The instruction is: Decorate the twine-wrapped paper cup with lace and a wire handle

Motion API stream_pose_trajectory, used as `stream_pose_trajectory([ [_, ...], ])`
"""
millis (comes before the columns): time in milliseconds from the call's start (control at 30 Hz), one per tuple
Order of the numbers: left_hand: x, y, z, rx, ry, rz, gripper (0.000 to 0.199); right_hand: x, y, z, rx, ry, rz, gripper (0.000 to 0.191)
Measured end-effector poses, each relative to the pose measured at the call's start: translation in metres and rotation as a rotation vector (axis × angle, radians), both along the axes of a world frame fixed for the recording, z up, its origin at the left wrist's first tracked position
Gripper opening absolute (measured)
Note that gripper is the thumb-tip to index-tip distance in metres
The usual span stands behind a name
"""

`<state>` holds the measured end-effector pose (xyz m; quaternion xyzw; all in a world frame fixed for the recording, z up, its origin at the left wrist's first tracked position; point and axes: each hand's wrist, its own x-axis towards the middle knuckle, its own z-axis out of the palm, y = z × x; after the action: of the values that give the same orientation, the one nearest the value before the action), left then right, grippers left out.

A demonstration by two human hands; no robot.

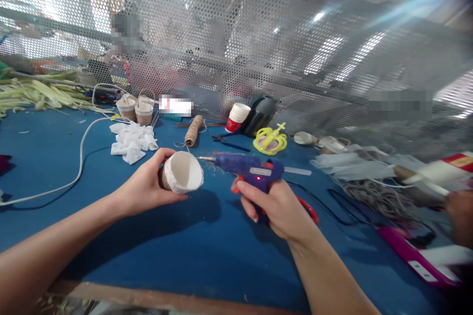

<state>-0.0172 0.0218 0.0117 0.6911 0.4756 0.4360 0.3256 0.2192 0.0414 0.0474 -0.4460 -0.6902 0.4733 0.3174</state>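
Observation:
My left hand (153, 179) is wrapped round a small paper cup (184, 173) with a pale, rough-edged rim, tilted so its open mouth faces me. In my right hand (275, 204) is a blue hot glue gun (251, 166), its small red light lit and my fingers round the handle by the orange trigger. The metal nozzle points left at the cup's rim; whether it touches I cannot tell. A clear glue stick (297, 171) pokes out of the gun's back. Behind the cup lies a roll of brown twine (194, 130).
On the blue table (177, 256) are crumpled white cloth (133, 140), two twine-handled cups (144, 110), pliers (231, 142), a yellow crown-shaped piece (270, 140) and a stack of paper cups (237, 117). Rope (380, 202) and a purple power strip (410, 256) lie right, near another person's hand (460, 216).

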Motion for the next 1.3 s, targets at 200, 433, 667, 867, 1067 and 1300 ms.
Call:
stream_pose_trajectory([
  [200,0.004,-0.003,-0.004,0.043,-0.128,0.098,0.062,-0.013,0.001,-0.009,-0.347,0.411,-0.022,0.023],
  [433,0.008,-0.005,-0.006,0.001,-0.199,0.057,0.065,-0.023,0.001,-0.02,-0.555,0.544,0.06,0.023],
  [667,0.008,-0.004,-0.005,0.022,-0.203,0.063,0.065,-0.024,-0.001,-0.023,-0.536,0.513,0.073,0.022],
  [867,0.008,-0.003,-0.004,0.005,-0.227,0.073,0.064,-0.026,-0.006,-0.023,-0.337,0.355,-0.042,0.026],
  [1067,0.007,-0.003,-0.004,-0.007,-0.209,0.09,0.063,-0.024,-0.006,-0.022,-0.149,0.186,-0.072,0.026],
  [1300,0.004,0.0,-0.009,0.041,-0.066,0.125,0.062,-0.022,-0.01,-0.009,0.112,-0.127,-0.158,0.03],
])
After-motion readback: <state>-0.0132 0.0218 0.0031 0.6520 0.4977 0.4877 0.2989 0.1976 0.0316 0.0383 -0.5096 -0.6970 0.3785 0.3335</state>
